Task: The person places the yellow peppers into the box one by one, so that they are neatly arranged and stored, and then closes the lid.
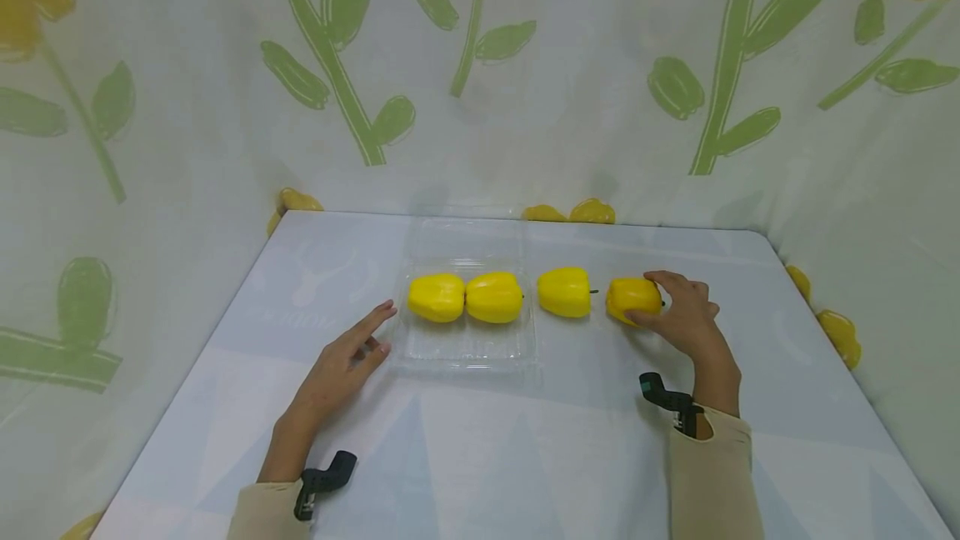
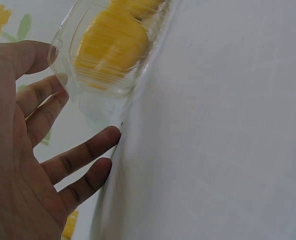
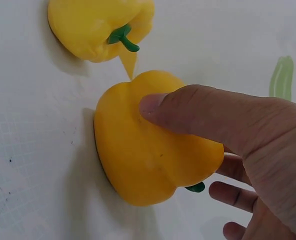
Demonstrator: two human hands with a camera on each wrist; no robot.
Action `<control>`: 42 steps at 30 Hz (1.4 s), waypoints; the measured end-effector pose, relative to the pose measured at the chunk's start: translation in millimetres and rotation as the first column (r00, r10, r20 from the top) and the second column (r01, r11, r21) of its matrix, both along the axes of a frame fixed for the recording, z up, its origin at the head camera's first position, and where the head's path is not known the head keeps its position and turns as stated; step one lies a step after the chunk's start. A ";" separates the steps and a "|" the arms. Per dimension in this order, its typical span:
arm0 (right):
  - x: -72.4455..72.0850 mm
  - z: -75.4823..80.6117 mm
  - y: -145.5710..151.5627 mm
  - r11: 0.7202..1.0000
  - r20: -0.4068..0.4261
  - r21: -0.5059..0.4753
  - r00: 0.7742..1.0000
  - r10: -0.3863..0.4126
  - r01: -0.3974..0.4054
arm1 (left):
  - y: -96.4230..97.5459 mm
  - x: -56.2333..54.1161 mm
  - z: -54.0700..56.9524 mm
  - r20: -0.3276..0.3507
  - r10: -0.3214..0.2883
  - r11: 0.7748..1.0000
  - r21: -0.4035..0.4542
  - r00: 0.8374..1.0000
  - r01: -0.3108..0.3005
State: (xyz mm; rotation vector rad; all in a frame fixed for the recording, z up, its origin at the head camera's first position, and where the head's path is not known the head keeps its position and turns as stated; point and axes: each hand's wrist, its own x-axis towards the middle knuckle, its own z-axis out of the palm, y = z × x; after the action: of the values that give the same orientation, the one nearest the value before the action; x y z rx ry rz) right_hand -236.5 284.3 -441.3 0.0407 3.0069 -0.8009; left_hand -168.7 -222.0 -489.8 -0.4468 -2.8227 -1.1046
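Head view gives me the pale surface (image 1: 487, 457), and on it a clear plastic container (image 1: 463, 346), lid tipped back, with two yellow peppers (image 1: 437, 298) end to end inside. At its left edge the left hand (image 1: 333, 373) is spread loosely, holding nothing; whether a fingertip touches the rim, I can't quite tell. The right hand (image 1: 686, 317) pinches the outermost pepper (image 3: 143, 150), glossy, lobed and deep yellow, at the row's right end. Another pepper (image 1: 564, 292) lies between that one and the container. Small green stems (image 3: 195, 187) poke out of both.

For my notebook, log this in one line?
right hand: grips yellow bell pepper; left hand: beside clear plastic box; inside: two peppers
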 end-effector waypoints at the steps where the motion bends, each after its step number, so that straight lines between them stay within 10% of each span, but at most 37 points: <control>1: -0.3 -0.1 0.2 1.000 0.003 -0.002 1.000 -0.002 0.002 | 0.2 -0.1 0.1 0.000 0.000 1.000 0.001 1.000 0.000; 42: 18.7 32.9 -19.1 0.999 -0.216 -0.037 0.976 0.030 -0.039 | 0.4 0.0 -1.0 0.003 -0.004 1.000 -0.003 1.000 0.004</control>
State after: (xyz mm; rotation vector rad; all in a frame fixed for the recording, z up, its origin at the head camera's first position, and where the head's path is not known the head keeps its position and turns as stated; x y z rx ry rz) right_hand -217.7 265.3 -408.3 -0.1067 3.1800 -0.9196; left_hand -168.7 -221.6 -490.8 -0.4512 -2.8274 -1.1032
